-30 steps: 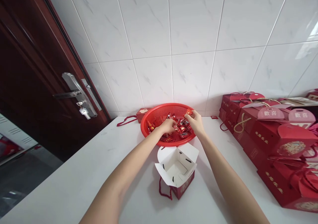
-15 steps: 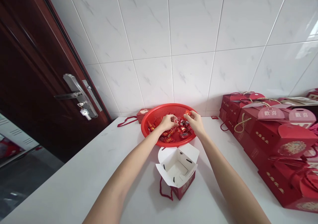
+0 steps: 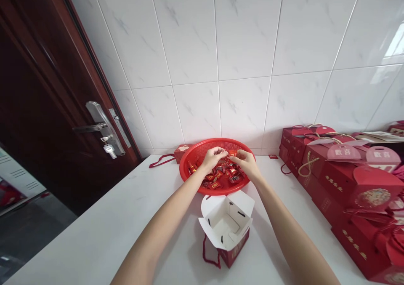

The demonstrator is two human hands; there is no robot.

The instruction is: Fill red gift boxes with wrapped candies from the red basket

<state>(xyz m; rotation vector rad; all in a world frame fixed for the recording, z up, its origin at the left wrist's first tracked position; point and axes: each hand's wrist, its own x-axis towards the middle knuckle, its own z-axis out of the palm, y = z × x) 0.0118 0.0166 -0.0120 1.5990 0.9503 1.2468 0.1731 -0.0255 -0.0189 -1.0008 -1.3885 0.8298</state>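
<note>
Many wrapped sweets (image 3: pixel 217 175) are contained in a round red basket (image 3: pixel 221 191), and they are gathered mostly in its front part. Above them, a red packet (image 3: pixel 232 153) is pinched between the thumb and fingers of the right hand (image 3: pixel 246 163). By the left hand (image 3: pixel 215 158), a small patterned sweet (image 3: pixel 225 151) seems to be gripped at the fingertips, although it is largely covered by them. The two hands are held near each other, over the basket.

In front of the basket, between the two forearms, an open box (image 3: pixel 224 225) is placed on the white counter (image 3: pixel 132 201). Its flaps are spread outward, its white inside is seen, and a dark red cord (image 3: pixel 211 262) is hung at its left side. Behind the basket on the left, a small red box (image 3: pixel 182 151) is partly hidden by the rim, with a red strap (image 3: pixel 162 161) laid beside it.

On the right, many closed red gift boxes (image 3: pixel 341 167) are stacked. The counter is bordered by a tiled wall (image 3: pixel 243 36). At the left, a dark brown door (image 3: pixel 41 66) is seen, with keys (image 3: pixel 109 150) hung below its handle (image 3: pixel 91 128).
</note>
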